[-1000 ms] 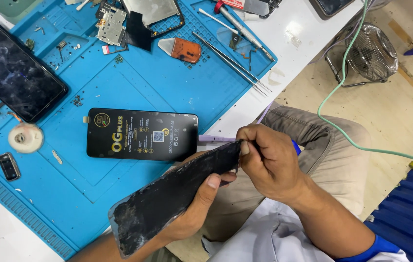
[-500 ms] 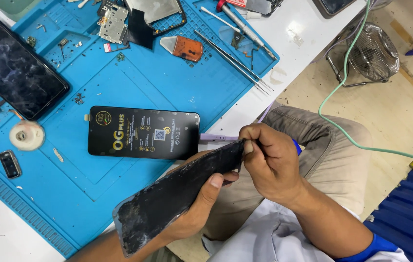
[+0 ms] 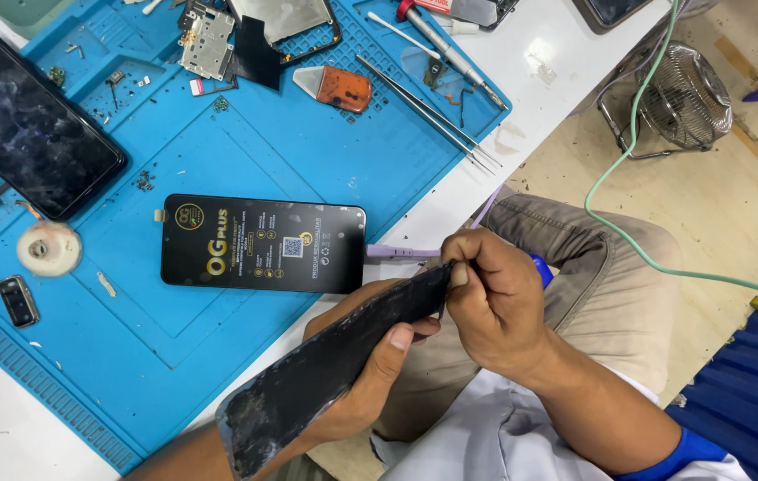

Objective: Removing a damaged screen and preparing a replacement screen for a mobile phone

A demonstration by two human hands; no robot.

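Note:
My left hand [image 3: 374, 370] grips a black, scuffed phone panel [image 3: 325, 370] from underneath, tilted up over the table edge and my lap. At the panel's upper end my right hand [image 3: 494, 298] is closed, pinching at its top corner, with a blue-tipped tool handle [image 3: 539, 267] showing behind the fingers. On the blue work mat [image 3: 218, 338] just beyond lies a new black phone screen [image 3: 263, 245] with a printed protective film, flat, apart from both hands.
A second dark phone [image 3: 27, 134] lies at the mat's left. A tape roll [image 3: 48, 248], orange pick [image 3: 336, 87], tweezers [image 3: 428, 116], screwdriver and phone frame parts [image 3: 263, 27] are scattered on the mat. A small fan [image 3: 677, 93] and green cable [image 3: 637, 151] are on the floor.
Both hands stay on the tilted panel with almost no movement; the right hand keeps working at its top corner. The view has shifted slightly.

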